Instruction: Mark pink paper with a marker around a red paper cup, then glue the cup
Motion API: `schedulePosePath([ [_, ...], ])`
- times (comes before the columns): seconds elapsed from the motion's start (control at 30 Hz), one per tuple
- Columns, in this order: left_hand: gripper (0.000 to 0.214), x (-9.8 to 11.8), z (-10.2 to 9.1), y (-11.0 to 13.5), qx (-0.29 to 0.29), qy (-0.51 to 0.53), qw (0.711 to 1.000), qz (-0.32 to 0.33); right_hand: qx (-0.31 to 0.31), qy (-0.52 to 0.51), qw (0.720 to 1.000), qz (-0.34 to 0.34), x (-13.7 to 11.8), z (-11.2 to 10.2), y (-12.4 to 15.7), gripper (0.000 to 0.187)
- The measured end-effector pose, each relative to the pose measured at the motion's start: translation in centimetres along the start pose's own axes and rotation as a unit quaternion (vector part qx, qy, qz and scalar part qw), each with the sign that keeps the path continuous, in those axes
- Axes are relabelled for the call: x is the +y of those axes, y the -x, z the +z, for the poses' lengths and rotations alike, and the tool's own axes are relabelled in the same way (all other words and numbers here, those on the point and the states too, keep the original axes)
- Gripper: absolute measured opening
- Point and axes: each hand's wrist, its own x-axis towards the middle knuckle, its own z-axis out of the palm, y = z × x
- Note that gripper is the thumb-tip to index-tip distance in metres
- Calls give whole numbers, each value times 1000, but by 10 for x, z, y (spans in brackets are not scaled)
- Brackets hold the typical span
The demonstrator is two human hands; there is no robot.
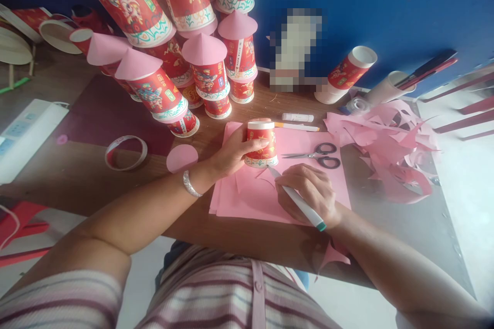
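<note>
A red paper cup with a white band of green squiggles along its lower edge is held upside down in my left hand, the fingers wrapped round its side. My right hand grips a white marker with a green end, and its tip is at the cup's patterned band. Whether the tip touches the cup, I cannot tell. Beneath both hands lie stacked sheets of pink paper. Scissors with dark handles rest on the paper, just beyond my right hand.
Towers of red cups with pink paper cones stand at the back left. Pink paper scraps are heaped on the right. A white marker, a cut cup ring, a pink disc and upright stacked cups lie or stand around.
</note>
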Motion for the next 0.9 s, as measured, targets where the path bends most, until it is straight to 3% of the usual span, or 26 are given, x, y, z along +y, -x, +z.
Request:
schedulePosePath([
  [0.33,40,-2,-3,1,-1,-13,1000,-3,-1,-5,1000,5,2,2,3,31],
  [0.53,51,-1,-1,1,6,6,1000,-10,9,4,1000,4,4,2,1,28],
  [0.9,44,-4,-5,2,-3,-16,1000,-1,8,5,1000,-12,-1,0,-2,27],
])
